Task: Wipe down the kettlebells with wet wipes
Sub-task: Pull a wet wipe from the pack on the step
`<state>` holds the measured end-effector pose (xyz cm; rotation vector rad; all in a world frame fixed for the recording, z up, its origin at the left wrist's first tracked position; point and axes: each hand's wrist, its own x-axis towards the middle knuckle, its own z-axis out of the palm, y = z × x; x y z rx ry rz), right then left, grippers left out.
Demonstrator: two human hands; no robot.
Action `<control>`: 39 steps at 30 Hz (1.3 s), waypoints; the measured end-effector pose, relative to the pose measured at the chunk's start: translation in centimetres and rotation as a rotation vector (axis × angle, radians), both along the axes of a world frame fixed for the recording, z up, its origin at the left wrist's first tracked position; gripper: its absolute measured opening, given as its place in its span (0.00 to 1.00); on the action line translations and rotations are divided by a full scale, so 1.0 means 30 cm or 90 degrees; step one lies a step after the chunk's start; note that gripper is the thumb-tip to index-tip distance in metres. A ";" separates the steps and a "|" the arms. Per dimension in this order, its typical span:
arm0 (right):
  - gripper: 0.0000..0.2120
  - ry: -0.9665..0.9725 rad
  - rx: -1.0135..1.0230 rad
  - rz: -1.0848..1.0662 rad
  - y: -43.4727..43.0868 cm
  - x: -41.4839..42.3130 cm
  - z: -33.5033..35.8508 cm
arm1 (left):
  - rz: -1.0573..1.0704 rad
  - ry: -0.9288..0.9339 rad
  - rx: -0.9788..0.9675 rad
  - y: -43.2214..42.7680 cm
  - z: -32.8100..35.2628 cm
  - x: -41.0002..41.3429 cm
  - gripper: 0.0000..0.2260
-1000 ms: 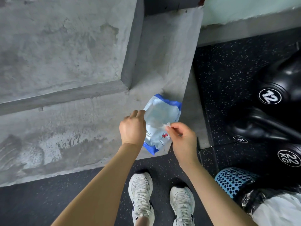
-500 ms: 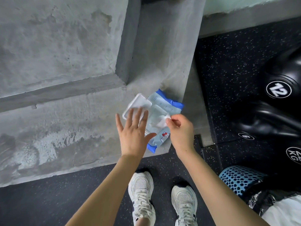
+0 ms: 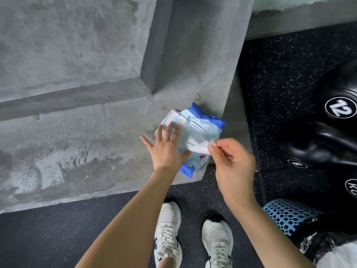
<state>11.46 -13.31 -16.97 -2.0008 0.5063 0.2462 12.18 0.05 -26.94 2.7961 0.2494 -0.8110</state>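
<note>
blue and white, the pack (image 3: pixel 203 125) lies on the concrete ledge (image 3: pixel 92 144) at its near right corner, its white lid (image 3: pixel 171 119) flipped open toward the left. the left hand (image 3: pixel 167 149) lies flat on the pack, fingers straight and spread, tips touching the lid. the right hand (image 3: pixel 232 163) hangs just right of the pack, past the ledge's right edge, thumb and forefinger pinching the end of a white wipe (image 3: pixel 199 147) that stretches from the pack's opening to those fingers. the two hands are near each other but not touching. black kettlebells (image 3: pixel 340 111) stand well to the right on the speckled floor (image 3: pixel 280 74), marked 12 and 6, with a third at the frame's edge. a blue perforated basket (image 3: pixel 286 215) sits near them, and white shoes (image 3: pixel 168 235) stand below the ledge's near edge.
</note>
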 end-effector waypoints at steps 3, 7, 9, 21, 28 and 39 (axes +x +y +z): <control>0.04 -0.032 0.009 0.002 -0.028 0.002 0.097 | -0.046 0.040 0.015 0.017 0.017 0.023 0.39; 0.04 -0.056 0.054 -0.002 -0.066 0.001 0.293 | -0.094 0.113 -0.001 0.055 0.117 0.029 0.45; 0.05 -0.042 0.065 0.010 -0.085 -0.010 0.387 | -0.072 0.089 -0.039 0.060 0.228 0.020 0.44; 0.05 0.050 0.155 -0.237 -0.225 -0.207 0.898 | -0.138 -0.232 -0.399 -0.192 0.968 -0.083 0.14; 0.09 0.031 0.062 -0.426 -0.432 -0.413 1.028 | -0.181 0.001 -0.348 -0.446 1.259 -0.164 0.07; 0.10 0.030 0.125 -0.258 -0.948 -0.760 1.142 | 0.074 0.226 -0.523 -1.111 1.418 -0.461 0.15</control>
